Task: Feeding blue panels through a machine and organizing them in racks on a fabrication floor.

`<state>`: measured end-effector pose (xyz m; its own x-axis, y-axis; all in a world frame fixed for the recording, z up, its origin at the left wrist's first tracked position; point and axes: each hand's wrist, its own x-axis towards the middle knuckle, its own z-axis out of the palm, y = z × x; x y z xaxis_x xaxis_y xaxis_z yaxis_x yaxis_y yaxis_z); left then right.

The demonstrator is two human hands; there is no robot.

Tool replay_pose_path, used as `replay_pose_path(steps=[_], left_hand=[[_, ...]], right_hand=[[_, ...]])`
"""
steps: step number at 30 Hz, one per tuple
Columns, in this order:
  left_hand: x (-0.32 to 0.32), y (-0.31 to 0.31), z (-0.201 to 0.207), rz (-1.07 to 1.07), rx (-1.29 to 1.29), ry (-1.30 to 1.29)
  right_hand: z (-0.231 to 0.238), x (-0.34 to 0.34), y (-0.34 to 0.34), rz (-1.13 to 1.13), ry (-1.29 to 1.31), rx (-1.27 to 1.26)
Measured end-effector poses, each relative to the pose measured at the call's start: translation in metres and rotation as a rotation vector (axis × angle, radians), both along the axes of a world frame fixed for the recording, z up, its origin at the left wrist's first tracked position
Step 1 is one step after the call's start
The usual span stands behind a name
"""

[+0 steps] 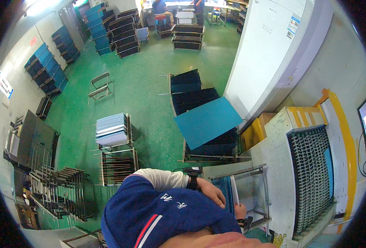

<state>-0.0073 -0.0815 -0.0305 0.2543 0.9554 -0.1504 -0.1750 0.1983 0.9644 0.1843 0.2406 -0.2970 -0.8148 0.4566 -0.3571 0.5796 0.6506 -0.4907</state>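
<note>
Left hand [210, 191] is resting w/ grip released on blue panels [228, 197] standing upright in near rack [260, 194]. Right hand [240, 211] is pinching one panel's edge. Panels probably thin, stiff, light; hold by edges.

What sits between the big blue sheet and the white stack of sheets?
Only bare green floor lies between the blue sheet and the white stack, in the head view.

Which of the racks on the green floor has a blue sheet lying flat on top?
The dark slotted rack beside the white cabinet: a blue sheet lies across it.
</note>
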Motion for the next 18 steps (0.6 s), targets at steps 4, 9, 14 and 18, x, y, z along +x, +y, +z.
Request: replay_pose_path(steps=[4, 9, 14, 18], left_hand=[[-0.002, 0.000, 0.003, 0.002, 0.096, -0.067], [0.000, 0.004, -0.011, 0.097, 0.298, -0.055], [0.001, 0.003, -0.012, 0.086, 0.194, -0.063], [0.000, 0.002, -0.014, 0.073, 0.141, -0.046]], right_hand=[[0.016, -0.004, -0.008, 0.002, -0.010, -0.014], [0.032, -0.004, -0.015, -0.007, 0.069, -0.020], [0.014, 0.000, -0.007, -0.017, 0.104, -0.003], [0.033, -0.006, -0.015, -0.010, 0.075, -0.061]])
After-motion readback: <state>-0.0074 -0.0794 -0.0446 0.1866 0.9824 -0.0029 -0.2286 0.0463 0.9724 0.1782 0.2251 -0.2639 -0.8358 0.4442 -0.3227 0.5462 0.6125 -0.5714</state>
